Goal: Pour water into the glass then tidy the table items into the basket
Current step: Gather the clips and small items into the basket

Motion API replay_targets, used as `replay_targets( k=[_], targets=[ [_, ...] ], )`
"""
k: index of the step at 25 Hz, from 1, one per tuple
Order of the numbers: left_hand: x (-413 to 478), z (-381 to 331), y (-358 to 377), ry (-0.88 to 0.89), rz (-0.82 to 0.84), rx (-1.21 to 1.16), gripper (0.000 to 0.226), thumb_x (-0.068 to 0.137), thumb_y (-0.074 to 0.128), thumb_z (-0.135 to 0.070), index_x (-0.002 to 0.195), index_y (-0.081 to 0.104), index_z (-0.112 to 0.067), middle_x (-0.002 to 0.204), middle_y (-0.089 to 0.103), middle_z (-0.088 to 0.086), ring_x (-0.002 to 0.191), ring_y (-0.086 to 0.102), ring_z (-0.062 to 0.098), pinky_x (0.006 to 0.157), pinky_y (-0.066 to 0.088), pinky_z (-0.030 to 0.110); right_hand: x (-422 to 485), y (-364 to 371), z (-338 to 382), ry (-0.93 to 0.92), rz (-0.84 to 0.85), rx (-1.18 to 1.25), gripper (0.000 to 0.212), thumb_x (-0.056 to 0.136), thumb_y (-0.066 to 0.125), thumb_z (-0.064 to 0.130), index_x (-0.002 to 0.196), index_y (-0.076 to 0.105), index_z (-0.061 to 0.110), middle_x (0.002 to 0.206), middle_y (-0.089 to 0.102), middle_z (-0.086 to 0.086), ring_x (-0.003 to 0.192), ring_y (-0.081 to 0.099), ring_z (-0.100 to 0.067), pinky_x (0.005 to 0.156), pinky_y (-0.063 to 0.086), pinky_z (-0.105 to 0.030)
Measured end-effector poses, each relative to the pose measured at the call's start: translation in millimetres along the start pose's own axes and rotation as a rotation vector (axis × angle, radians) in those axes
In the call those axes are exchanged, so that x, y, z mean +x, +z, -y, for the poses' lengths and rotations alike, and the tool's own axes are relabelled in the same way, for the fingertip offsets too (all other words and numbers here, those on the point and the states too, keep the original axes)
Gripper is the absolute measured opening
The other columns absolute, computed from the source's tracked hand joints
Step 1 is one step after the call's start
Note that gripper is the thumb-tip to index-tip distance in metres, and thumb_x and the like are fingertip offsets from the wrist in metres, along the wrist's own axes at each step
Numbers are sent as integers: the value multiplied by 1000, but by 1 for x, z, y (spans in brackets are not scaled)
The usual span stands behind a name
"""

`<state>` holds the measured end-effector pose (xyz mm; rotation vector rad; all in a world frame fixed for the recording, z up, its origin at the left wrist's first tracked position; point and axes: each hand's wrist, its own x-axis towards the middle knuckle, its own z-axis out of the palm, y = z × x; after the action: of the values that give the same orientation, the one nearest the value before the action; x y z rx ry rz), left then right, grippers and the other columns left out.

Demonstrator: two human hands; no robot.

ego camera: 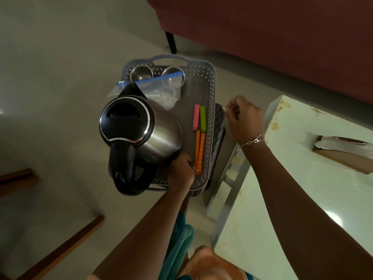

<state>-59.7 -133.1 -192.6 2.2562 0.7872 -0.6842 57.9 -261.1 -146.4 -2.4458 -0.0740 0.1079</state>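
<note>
head view. the basket (210, 81) is off the left edge of the white table (302, 199), over the floor. it looks like it is being lifted or steadied, tidying about done.

the right hand (244, 120) is on the basket's right wall with fingers curled tight on the rim, likely to keep the loaded basket level.

the kettle (139, 128) fills the basket's left half, lid shut, spout toward the far wall. it probably sits there as the heaviest item.

the left hand (181, 172) is at the basket's near rim, right against the kettle. its fingers are hidden, so cannot tell if it grips or only props.

counts, all inside the basket:
- one kettle
- two steel cups (141, 72) at the far wall, water not visible
- one zip bag (157, 87) lying over them
- along the right wall: one pink strip (196, 117), one green strip (202, 118), two orange strips (198, 152)
</note>
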Motion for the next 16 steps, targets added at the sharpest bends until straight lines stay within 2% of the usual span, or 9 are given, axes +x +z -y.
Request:
replay_targets(
  k=[2,5,8,10,13,16],
  targets=[
    [0,2,-1,-42,38,-3,19,82,66,-14,99,58,-8,103,65,12,98,61,26,76,44,29,-8,-3,-5,8,-4,5,17,89,56,20,90,60,3,81,67,-14,66,50,-14,56,32,-16],
    [-2,-5,-1,-38,33,69,22,83,66,-21,99,58,-8,102,65,10,98,61,26,73,42,28,-16,-4,-7,21,2,2,18,89,55,21,90,60,4,81,67,-12,65,49,-14,52,27,-12],
    [-2,-8,1,-43,28,57,20,84,65,-23,95,59,-8,97,65,8,93,61,24,72,42,29,-19,-3,-7,32,22,8,19,89,55,22,92,60,4,83,67,-12,67,50,-14,60,35,-20],
    [1,-5,1,-75,27,-44,9,87,61,-18,84,60,-10,92,66,10,90,62,26,77,49,32,-19,-3,-7,34,26,13,19,89,55,23,92,60,4,83,67,-12,67,50,-14,62,34,-21],
    [5,1,3,-112,-16,-98,25,88,54,-8,65,53,-19,89,67,13,87,64,30,81,54,42,-19,-1,-9,33,26,16,20,89,55,23,92,60,4,82,66,-12,67,49,-13,59,32,-18],
    [5,-1,4,-100,-13,-44,7,86,59,-11,81,64,-12,95,69,12,92,63,28,81,52,35,-20,2,-11,46,32,18,21,89,55,25,91,60,4,82,67,-13,67,51,-14,63,36,-22]
  ],
)
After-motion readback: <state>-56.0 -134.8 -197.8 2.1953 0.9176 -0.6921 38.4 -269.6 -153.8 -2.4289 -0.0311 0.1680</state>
